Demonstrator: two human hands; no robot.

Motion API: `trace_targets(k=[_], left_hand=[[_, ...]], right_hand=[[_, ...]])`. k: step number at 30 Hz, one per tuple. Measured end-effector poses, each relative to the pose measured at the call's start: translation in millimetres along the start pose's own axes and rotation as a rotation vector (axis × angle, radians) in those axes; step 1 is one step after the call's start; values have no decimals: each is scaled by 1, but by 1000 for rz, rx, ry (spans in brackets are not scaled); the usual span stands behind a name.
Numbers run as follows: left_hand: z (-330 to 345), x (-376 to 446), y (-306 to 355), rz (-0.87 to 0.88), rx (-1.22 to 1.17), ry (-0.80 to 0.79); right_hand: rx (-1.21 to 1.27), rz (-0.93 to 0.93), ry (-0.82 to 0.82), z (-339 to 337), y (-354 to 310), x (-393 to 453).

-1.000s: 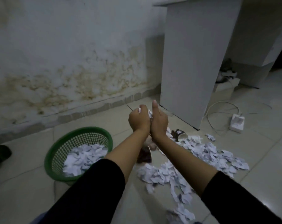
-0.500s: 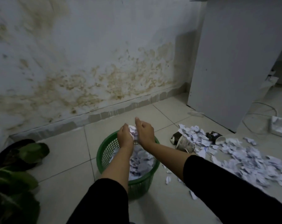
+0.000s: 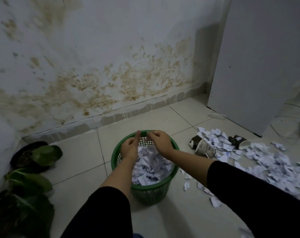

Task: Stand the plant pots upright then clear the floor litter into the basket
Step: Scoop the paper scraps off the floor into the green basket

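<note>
Head view looks down on both hands held over a green basket (image 3: 173,170). Its far rim lies just beyond the fingertips, its near wall under the forearms. Left hand (image 3: 129,148) has its fingers straight and loose, holding nothing. Right hand (image 3: 160,143) is just beside it, fingers loosely bent and also empty. Directly under both hands, torn paper (image 3: 151,166) fills the basket nearly to the rim. Right of the right hand, more paper scraps (image 3: 273,162) lie spread over the tiled floor (image 3: 80,152), with two paper cups (image 3: 205,149) lying on their sides among them. Left of the left hand, across bare tiles, potted plants (image 3: 34,155) sit against the stained wall (image 3: 94,66). Beyond the right hand, past open floor, a white cabinet panel (image 3: 259,57) stands on the tiles.
</note>
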State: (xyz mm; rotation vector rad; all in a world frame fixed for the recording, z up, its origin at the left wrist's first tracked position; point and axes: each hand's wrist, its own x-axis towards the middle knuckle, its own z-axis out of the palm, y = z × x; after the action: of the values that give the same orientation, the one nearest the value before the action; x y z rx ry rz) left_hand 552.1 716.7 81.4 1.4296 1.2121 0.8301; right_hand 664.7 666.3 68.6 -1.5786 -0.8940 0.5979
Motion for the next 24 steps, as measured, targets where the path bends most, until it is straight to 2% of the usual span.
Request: trace_targets(k=[2, 8, 10, 12, 17, 24], left_hand=[[1, -1, 1, -8, -15, 33], [14, 8, 1, -80, 46, 15], [14, 8, -2, -46, 105, -56], [15, 6, -5, 0, 127, -63], [25, -1, 15, 34, -17, 57], [72, -22, 62, 243, -128, -26]], right_hand=[[-18, 14, 52, -6, -3, 2], [62, 56, 9, -21, -6, 4], [70, 56, -25, -23, -6, 2], [68, 48, -46, -25, -7, 0], [28, -5, -34, -41, -20, 1], [-14, -12, 50, -105, -29, 3]])
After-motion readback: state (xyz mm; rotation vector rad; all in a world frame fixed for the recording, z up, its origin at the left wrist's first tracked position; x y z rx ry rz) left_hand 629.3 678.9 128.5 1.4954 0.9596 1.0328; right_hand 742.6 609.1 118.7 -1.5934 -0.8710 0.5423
